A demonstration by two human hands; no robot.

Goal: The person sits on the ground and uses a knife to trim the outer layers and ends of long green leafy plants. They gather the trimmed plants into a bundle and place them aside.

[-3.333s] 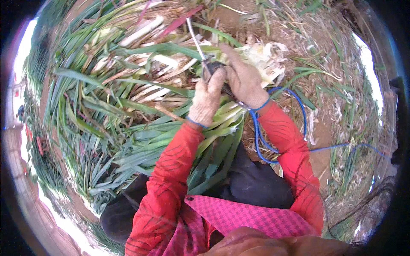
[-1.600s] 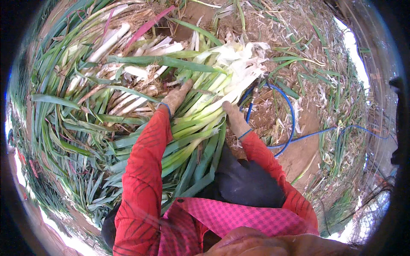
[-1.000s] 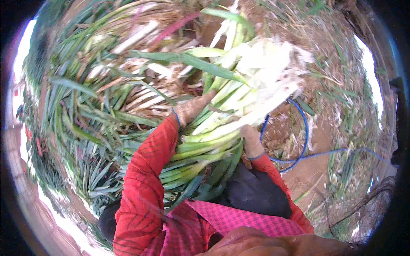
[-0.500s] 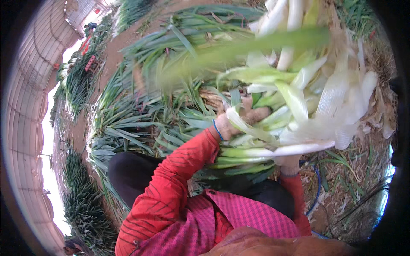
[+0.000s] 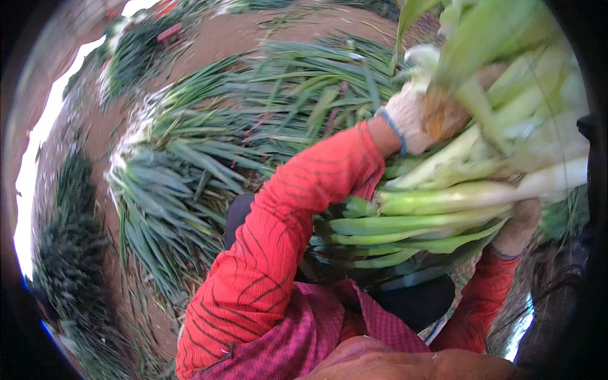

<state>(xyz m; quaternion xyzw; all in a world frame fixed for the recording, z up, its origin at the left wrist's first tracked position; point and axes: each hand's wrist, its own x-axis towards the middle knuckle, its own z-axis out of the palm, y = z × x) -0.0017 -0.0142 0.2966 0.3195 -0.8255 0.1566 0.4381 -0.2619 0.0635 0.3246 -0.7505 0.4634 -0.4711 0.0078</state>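
A bundle of thick green onions (image 5: 443,199) lies across my lap, its pale stalks toward the right and its green leaves toward the left. My right hand (image 5: 520,225), in a pale glove, is closed around the bundle's underside at the right. At the upper side my left hand (image 5: 418,120), also gloved, with a blue band at the wrist, grips loose leaves (image 5: 478,104). Some of those leaves are blurred, and a brownish strip hangs over the fingers. The fingertips of both hands are partly hidden behind stalks and leaves.
A large heap of green onions (image 5: 183,171) lies on the brown soil (image 5: 234,35) to my left. More piles (image 5: 73,234) stand at the far left, with a red object (image 5: 170,33) on one at the back. My dark-clad knee (image 5: 415,294) is under the bundle.
The view has shifted. My left hand has moved up and right, to the bundle's upper side. The right hand and bundle appear farther right, and the hand shows more below the stalks.
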